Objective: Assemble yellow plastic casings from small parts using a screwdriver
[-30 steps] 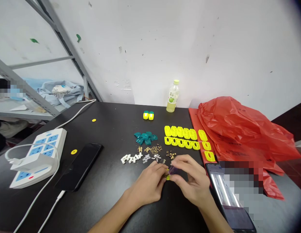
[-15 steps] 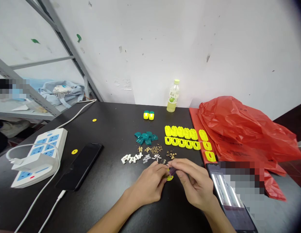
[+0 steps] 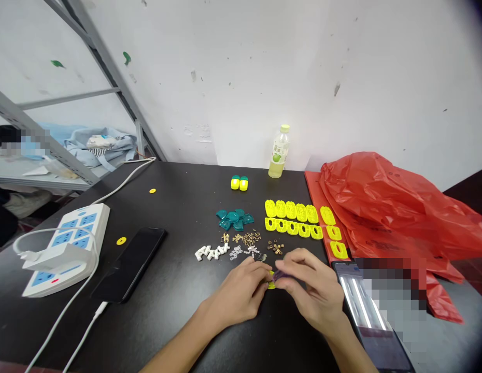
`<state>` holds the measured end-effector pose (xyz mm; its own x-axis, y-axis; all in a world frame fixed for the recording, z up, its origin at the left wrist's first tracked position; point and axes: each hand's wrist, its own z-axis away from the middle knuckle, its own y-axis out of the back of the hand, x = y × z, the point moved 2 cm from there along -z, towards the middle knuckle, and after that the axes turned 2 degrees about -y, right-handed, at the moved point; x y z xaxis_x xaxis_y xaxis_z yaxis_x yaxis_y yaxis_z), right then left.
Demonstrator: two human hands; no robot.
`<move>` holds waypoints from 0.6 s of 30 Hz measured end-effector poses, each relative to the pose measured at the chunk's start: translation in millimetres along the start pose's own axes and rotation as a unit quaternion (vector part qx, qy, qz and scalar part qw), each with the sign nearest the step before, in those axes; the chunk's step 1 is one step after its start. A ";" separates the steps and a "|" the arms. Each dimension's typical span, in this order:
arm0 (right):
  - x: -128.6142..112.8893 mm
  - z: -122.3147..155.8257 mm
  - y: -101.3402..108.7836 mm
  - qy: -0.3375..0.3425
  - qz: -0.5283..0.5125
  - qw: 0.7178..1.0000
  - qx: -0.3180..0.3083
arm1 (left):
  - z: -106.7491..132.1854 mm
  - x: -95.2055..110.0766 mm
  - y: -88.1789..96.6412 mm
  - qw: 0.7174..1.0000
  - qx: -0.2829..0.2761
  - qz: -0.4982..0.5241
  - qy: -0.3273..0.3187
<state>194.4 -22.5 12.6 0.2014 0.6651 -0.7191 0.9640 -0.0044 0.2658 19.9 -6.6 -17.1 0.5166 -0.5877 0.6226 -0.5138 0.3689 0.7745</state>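
Note:
My left hand [image 3: 243,290] rests low on the black table, its fingers closed on the left side of a small yellow plastic shell [image 3: 271,284], which is mostly hidden. My right hand [image 3: 313,290] pinches a small dark purple piece [image 3: 280,276] between thumb and fingers, right over the shell; its exact kind is unclear. Just beyond the hands lie small metal pins [image 3: 260,257], brass nut-like pieces [image 3: 275,247], a heap of brass screw-like bits [image 3: 251,239], grey link-shaped pieces [image 3: 236,253] and white plastic parts [image 3: 212,252].
Teal covers [image 3: 235,219] and rows of yellow shells [image 3: 291,211] lie farther back. Two yellow-and-teal units [image 3: 239,183] and a drink bottle [image 3: 279,153] stand behind. Red plastic bags [image 3: 388,207] and a phone [image 3: 367,311] are right; a power strip [image 3: 66,248] and another phone [image 3: 128,265] left.
My right hand's fingers have shifted and curled a little around the purple piece, staying over the yellow shell. My left hand has hardly moved. The camera view has shifted slightly.

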 end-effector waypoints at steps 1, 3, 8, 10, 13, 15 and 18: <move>0.3 0.3 0.5 -0.010 0.000 1.000 -0.004 | 0.1 0.3 0.3 1.000 -0.001 0.004 -0.001; 0.2 1.0 1.1 -0.017 0.007 1.000 -0.024 | 0.7 0.6 0.4 1.000 -0.004 0.009 0.003; -4.5 0.1 0.2 0.041 0.050 0.998 -0.026 | 1.5 -0.6 -1.7 1.000 -0.011 -0.002 0.005; -5.9 -1.3 -0.8 0.032 0.042 0.998 -0.027 | 1.1 -1.5 -2.6 1.000 -0.011 -0.012 0.007; -7.4 -2.6 -2.2 0.020 0.033 0.998 -0.057 | 0.6 -2.0 -2.9 1.000 -0.010 -0.015 0.007; -8.0 -2.2 -2.0 0.032 0.038 0.997 -0.063 | 0.8 -1.8 -2.3 1.000 -0.011 -0.007 0.004; -8.5 -1.1 0.6 0.042 0.046 0.997 -0.040 | 1.3 -1.3 -1.3 1.000 -0.016 0.008 0.002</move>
<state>193.1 -27.3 19.6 0.2704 0.7247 -0.6338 0.9245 -0.0118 0.3809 18.9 -7.2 -19.1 0.5108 -0.5793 0.6352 -0.4999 0.4010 0.7677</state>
